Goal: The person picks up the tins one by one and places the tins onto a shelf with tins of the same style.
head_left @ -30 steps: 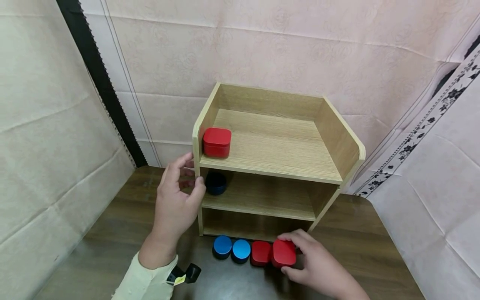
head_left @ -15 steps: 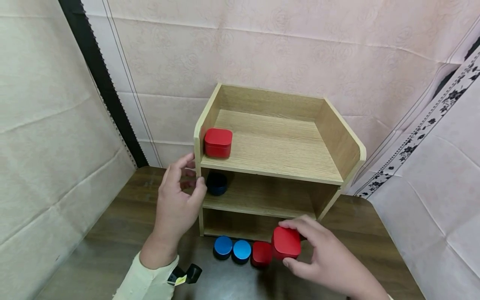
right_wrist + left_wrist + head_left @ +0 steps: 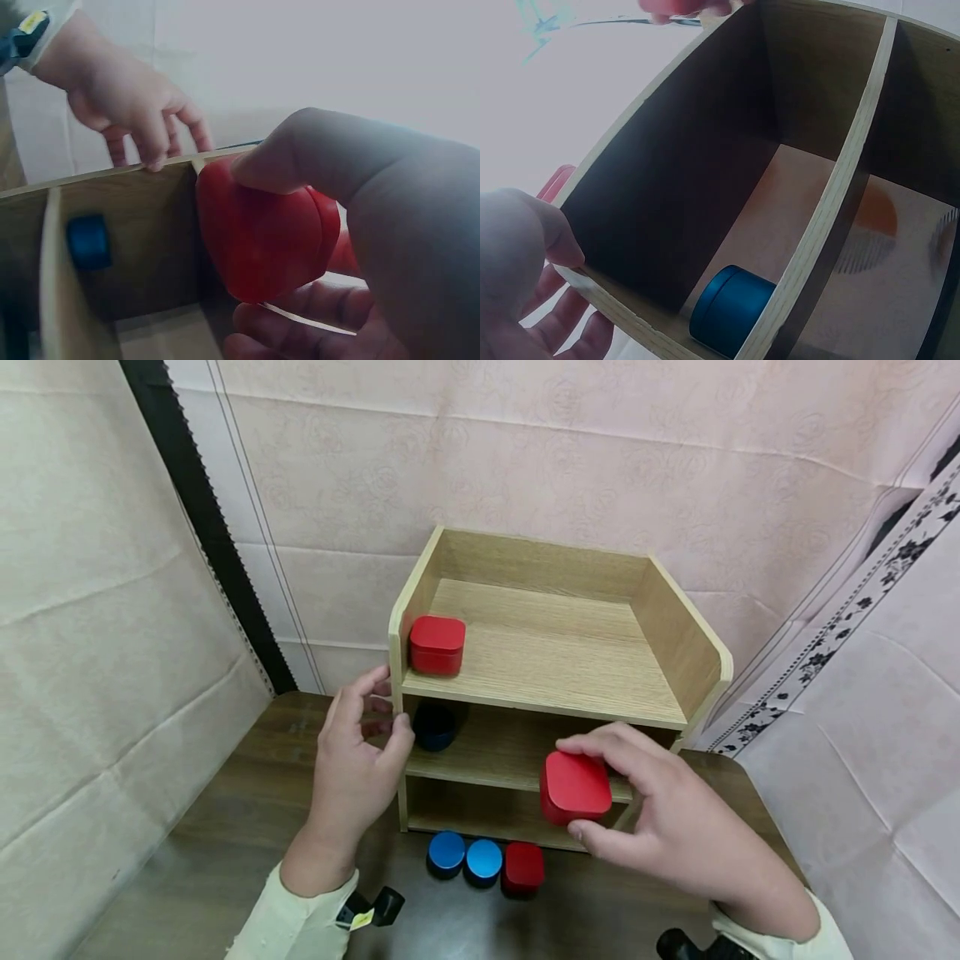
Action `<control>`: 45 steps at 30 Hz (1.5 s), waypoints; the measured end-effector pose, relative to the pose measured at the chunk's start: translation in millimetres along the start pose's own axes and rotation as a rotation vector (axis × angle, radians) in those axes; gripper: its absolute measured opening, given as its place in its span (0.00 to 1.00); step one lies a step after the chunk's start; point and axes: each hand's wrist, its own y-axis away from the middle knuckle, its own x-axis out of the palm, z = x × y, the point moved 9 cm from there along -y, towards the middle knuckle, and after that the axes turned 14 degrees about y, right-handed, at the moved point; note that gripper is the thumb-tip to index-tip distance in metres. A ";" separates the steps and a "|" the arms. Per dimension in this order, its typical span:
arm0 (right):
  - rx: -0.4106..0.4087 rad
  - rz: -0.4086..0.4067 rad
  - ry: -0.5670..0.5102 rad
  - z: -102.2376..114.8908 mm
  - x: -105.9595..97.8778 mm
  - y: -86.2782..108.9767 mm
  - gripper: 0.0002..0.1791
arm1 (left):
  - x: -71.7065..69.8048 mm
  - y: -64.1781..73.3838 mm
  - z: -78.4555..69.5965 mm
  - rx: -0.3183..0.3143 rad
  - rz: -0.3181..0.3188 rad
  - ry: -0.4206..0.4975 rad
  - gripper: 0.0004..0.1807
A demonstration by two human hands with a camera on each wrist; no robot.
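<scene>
My right hand [image 3: 660, 802] pinches a red rounded-square tin [image 3: 576, 785] between thumb and fingers, lifted in front of the middle shelf's right part. In the right wrist view the thumb presses one side of that tin, with fingers beneath. My left hand [image 3: 360, 768] holds the left side panel of a small wooden shelf unit [image 3: 547, 652], thumb at its front edge and fingers round the outside. A second red tin [image 3: 437, 647] sits on the top shelf at the left. Below it, a dark blue round tin [image 3: 434, 727] stands on the middle shelf, near my left thumb.
In front of the unit, two blue round tins [image 3: 446, 853] and another red tin [image 3: 522, 868] stand in a row on the dark wooden table [image 3: 225, 827]. Pale cloth [image 3: 540, 452] hangs behind and at both sides. Each wrist wears a black camera [image 3: 386, 906].
My right hand has lifted the red tin from the right end of the row, up and toward the shelves. The left hand has stayed on the side panel.
</scene>
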 end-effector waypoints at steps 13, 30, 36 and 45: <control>0.058 0.055 0.040 -2.4 -31.1 -64.6 0.34 | -1.9 -1.4 0.3 0.004 -0.007 -0.006 0.35; 0.202 0.146 0.008 -26.8 -19.6 -128.2 0.34 | -1.5 -1.5 1.2 0.015 0.001 0.000 0.35; 0.240 0.162 0.020 -35.1 -9.2 -139.0 0.34 | -1.2 -1.5 1.6 0.021 0.000 0.000 0.35; 0.234 0.173 -0.006 -37.4 0.8 -147.2 0.34 | -0.9 -1.2 3.1 0.016 0.007 0.004 0.35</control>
